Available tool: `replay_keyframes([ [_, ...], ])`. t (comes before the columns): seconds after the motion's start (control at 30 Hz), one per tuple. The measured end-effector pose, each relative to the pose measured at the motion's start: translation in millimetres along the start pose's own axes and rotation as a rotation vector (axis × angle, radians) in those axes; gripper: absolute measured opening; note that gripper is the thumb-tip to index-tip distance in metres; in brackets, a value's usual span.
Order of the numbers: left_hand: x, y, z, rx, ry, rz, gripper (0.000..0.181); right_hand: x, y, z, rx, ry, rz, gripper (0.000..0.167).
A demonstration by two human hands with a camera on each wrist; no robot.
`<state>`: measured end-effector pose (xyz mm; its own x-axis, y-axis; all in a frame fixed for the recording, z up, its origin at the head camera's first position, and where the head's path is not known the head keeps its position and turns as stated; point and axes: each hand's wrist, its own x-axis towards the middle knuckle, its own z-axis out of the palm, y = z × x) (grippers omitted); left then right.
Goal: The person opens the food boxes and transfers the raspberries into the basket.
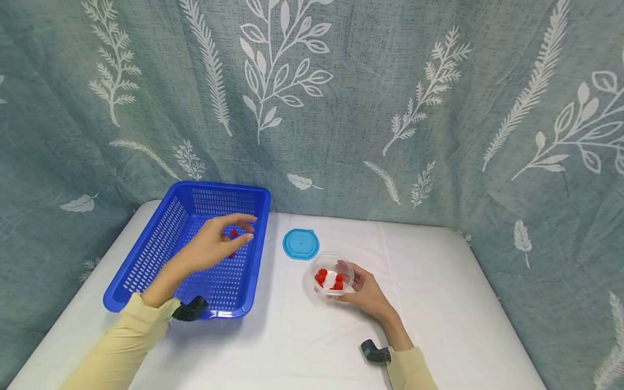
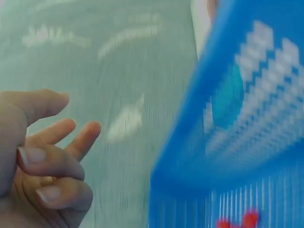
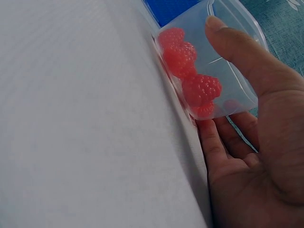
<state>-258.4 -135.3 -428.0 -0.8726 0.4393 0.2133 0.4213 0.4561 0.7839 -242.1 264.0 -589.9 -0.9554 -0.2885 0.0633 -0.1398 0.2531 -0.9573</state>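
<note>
My left hand (image 1: 212, 244) hovers over the blue basket (image 1: 262, 238), fingers loosely bent and apart, nothing between them. Red berries (image 1: 234, 233) lie in the basket below it, partly hidden by the hand; the left wrist view also catches red berries (image 2: 250, 219) beyond the basket's wall. My right hand (image 1: 370, 295) grips a clear round container (image 1: 333, 257) from its right side. In the right wrist view the thumb lies along the wall of the container (image 3: 228, 71) and other fingers are at its underside. Several raspberries (image 3: 202, 89) rest inside.
A light blue lid (image 1: 300, 244) lies on the white tablecloth (image 1: 429, 271), between the basket and the container and a little behind the latter. Behind the table hangs a green curtain (image 1: 351, 108) with white leaf patterns.
</note>
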Motion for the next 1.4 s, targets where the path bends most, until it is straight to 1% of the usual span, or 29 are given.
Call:
replay_keyframes([
  [0.07, -1.8, 12.6, 15.7, -0.021, -0.02, 0.009, 0.039, -0.1, 0.6, -0.5, 0.007, -0.001, -0.003, 0.083],
  [0.17, -4.9, 27.3, 39.4, -0.054, -0.055, 0.007, 0.038, -0.2, 1.5, -1.0, 0.013, -0.005, -0.005, 0.083],
  [0.23, -6.4, 34.1, 56.2, -0.061, -0.081, 0.008, 0.038, 0.0, 2.3, -1.3, 0.011, -0.008, -0.01, 0.083],
  [0.33, -6.4, 39.6, 82.8, -0.048, -0.107, 0.025, 0.036, 0.5, 3.5, -1.7, -0.004, -0.008, -0.02, 0.083],
  [0.43, -3.4, 39.3, 109.7, -0.034, -0.124, 0.042, 0.035, 1.3, 4.3, -2.0, -0.014, -0.005, -0.031, 0.083],
  [0.57, 7.0, 30.8, 143.7, -0.032, -0.147, 0.066, 0.034, 2.6, 4.5, -1.9, 0.013, -0.006, -0.035, 0.083],
  [0.67, 16.8, 22.3, 164.1, -0.032, -0.153, 0.068, 0.033, 2.8, 3.8, -1.5, 0.042, -0.011, -0.032, 0.083],
  [0.7, 19.7, 20.1, 169.4, -0.028, -0.152, 0.06, 0.033, 2.6, 3.5, -1.4, 0.05, -0.013, -0.03, 0.083],
  [0.8, 27.4, 17.4, 181.9, -0.009, -0.137, 0.029, 0.033, 1.6, 3.0, -1.4, 0.038, -0.012, -0.019, 0.083],
  [0.97, 39.0, 17.8, 197.3, 0.023, -0.093, -0.032, 0.03, 0.0, 1.9, -2.6, 0.014, -0.01, -0.022, 0.081],
  [1.1, 46.7, 13.8, 209.1, 0.03, -0.056, -0.089, 0.025, -0.2, 1.3, -3.2, 0.043, -0.015, -0.037, 0.082],
  [1.23, 50.6, 10.5, 218.3, 0.048, -0.03, -0.145, 0.021, 0.4, 1.5, -2.8, 0.077, -0.022, -0.048, 0.083],
  [1.4, 52.4, 13.2, 224.0, 0.066, -0.025, -0.173, 0.018, 0.4, 2.6, -2.9, 0.093, -0.023, -0.061, 0.084],
])
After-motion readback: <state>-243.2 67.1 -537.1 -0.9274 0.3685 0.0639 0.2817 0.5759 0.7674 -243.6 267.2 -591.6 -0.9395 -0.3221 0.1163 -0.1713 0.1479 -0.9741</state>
